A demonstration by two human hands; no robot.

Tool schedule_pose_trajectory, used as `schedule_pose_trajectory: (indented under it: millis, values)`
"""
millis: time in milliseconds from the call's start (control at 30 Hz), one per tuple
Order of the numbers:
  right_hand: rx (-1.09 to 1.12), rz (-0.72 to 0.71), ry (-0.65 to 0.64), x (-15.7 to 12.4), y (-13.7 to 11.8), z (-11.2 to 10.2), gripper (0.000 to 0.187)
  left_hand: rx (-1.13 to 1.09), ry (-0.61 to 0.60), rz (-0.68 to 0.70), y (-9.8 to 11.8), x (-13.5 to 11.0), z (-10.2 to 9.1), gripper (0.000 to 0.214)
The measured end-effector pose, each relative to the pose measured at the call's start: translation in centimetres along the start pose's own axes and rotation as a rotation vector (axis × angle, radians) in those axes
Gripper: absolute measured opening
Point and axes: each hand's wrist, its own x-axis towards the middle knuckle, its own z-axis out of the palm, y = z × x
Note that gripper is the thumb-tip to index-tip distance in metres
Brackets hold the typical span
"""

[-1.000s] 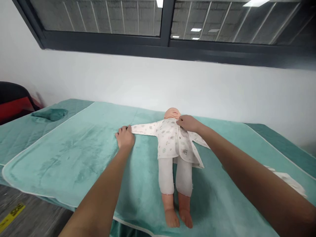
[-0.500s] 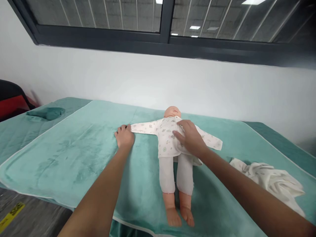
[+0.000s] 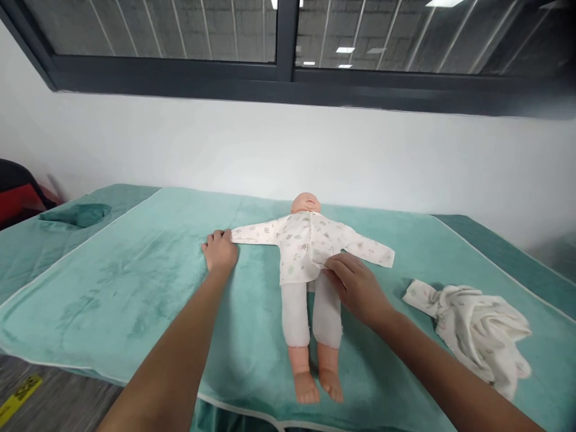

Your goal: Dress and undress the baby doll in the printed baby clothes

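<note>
A baby doll (image 3: 306, 203) lies on its back with its head toward the wall, both arms spread and bare feet toward me. It wears a white printed shirt (image 3: 294, 255) over white legs. At the end of the left-hand sleeve, my left hand (image 3: 220, 249) has its fingers curled at the cuff; the doll's hand there is hidden. My right hand (image 3: 357, 285) pinches the lower front hem of the shirt, by the doll's hip. The opposite sleeve (image 3: 371, 249) lies outstretched on the bed cover, untouched.
A crumpled white printed garment (image 3: 481, 330) lies on the green bed cover (image 3: 135, 288) to the right. Behind the bed is a white wall (image 3: 225, 144) below a dark window frame (image 3: 180, 81). A red and black object (image 3: 20, 201) stands at far left.
My right hand has moved from the doll's chest down to the shirt's hem, and the front panel now lies flatter over the belly. My left hand stays at the cuff. The view shifted slightly.
</note>
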Motion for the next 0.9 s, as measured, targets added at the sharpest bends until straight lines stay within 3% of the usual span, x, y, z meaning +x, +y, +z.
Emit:
schedule_pose_trajectory:
  millis: [167,233,300,433,567,633,767,900]
  values:
    - [0.131,-0.032,-0.076,-1.1,-0.2,-0.6,0.013,-0.007,0.017,-0.001,0.0,0.1,0.2,0.042]
    - [0.238,0.024,-0.060,-1.5,0.0,-0.9,0.013,0.000,0.019,0.000,0.0,0.1,0.2,0.042]
    - [0.332,0.162,-0.006,-1.7,0.7,-1.1,0.016,0.006,0.017,0.002,0.0,0.1,0.3,0.041]
    - [0.387,0.598,0.109,-1.6,3.6,-0.2,0.023,-0.007,0.027,0.004,-0.2,0.3,0.5,0.042]
    - [0.344,0.878,0.002,-1.1,6.9,1.9,0.029,-0.021,0.045,0.003,-0.3,0.4,0.9,0.044]
    - [0.333,0.910,-0.042,-0.8,7.8,3.0,0.032,-0.028,0.049,0.007,-0.4,0.4,1.0,0.046]
    - [0.346,0.914,0.026,-0.4,8.1,4.5,0.037,-0.091,0.086,0.004,-0.6,0.1,0.7,0.050]
    - [0.410,0.904,0.059,-0.3,8.1,5.1,0.037,-0.206,0.244,0.056,0.0,-1.3,-0.5,0.047]
